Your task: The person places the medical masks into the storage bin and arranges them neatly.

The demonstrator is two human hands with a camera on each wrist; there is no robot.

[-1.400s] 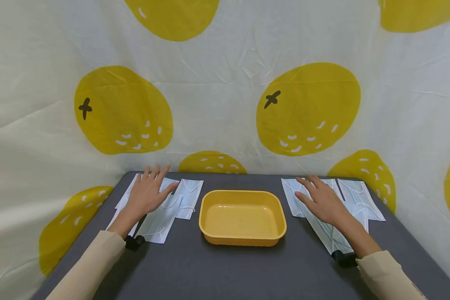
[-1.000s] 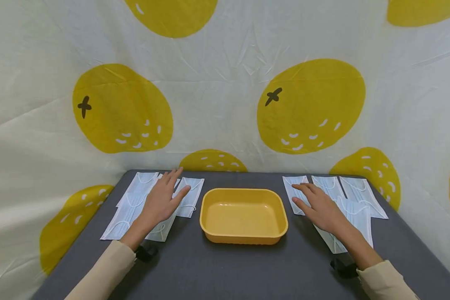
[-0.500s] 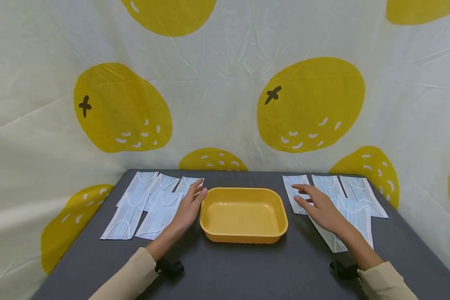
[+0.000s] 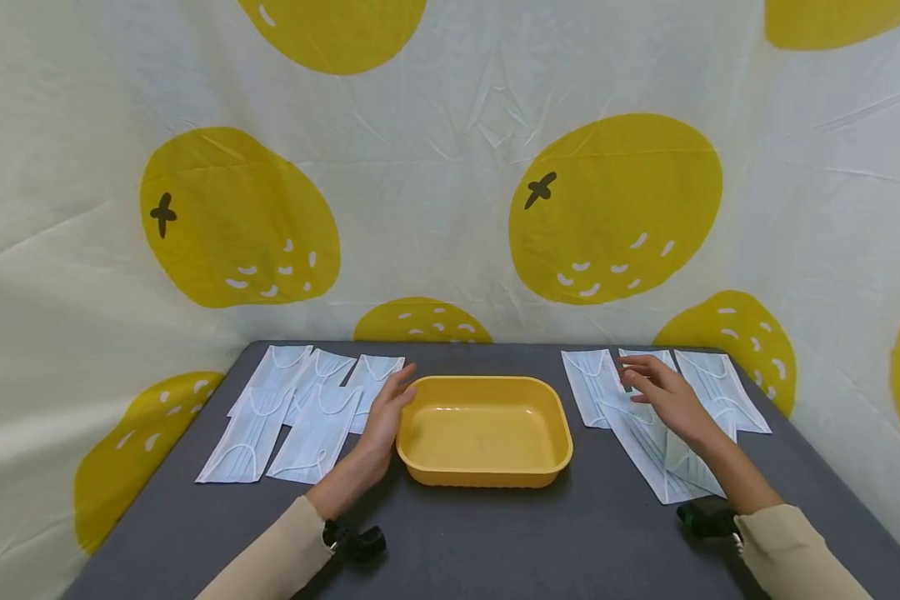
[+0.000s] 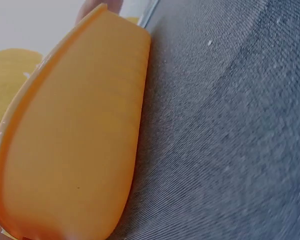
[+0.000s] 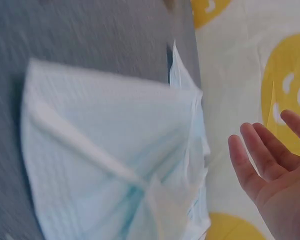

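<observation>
Yellow tray (image 4: 484, 475) sat mid-table on dark grey tabletop (image 4: 495, 542) | left hand (image 4: 385, 417), fingers straight, rested against tray's left rim | right hand (image 4: 663, 396) hovered relaxed, fingers apart, over right-side face masks (image 4: 648, 442) | more masks (image 4: 300, 408) lay fanned left of tray | lemon-print cloth (image 4: 450, 167) hung behind.
</observation>
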